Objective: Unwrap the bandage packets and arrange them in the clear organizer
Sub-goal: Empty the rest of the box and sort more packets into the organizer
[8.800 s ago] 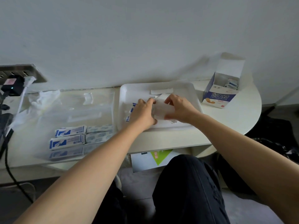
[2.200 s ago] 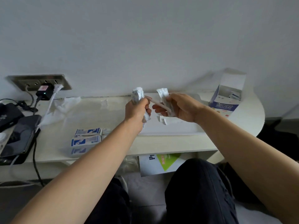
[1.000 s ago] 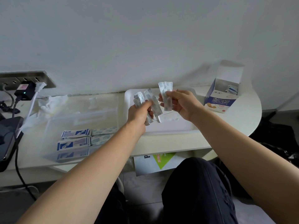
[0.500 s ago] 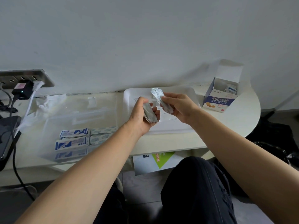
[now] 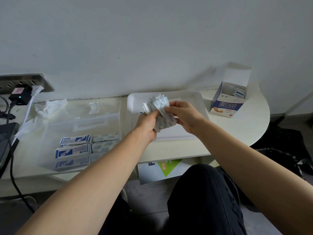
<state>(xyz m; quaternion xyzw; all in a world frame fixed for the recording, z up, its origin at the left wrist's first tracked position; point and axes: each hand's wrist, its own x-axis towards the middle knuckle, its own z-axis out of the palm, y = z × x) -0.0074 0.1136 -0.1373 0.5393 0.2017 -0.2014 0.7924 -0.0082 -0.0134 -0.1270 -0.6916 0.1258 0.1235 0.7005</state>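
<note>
My left hand (image 5: pixel 147 125) and my right hand (image 5: pixel 184 115) together grip a fanned stack of white and pale blue bandage strips (image 5: pixel 160 110) above the white tray (image 5: pixel 191 100). The strips stick up and lean left between my fingers. To the left lies the clear organizer (image 5: pixel 81 119). Blue and white bandage packets (image 5: pixel 74 145) and loose strips (image 5: pixel 105 142) fill its near compartments. The open bandage box (image 5: pixel 228 100) stands at the right of the table.
A crumpled clear wrapper (image 5: pixel 49 107) lies at the organizer's far left corner. A wall socket strip with a black charger (image 5: pixel 18 96) and white plug is at far left, with cables hanging down. A dark device (image 5: pixel 6 141) lies at the table's left edge.
The two separate bunches of strips, one in each hand, have been brought together into a single stack held by both hands over the tray.
</note>
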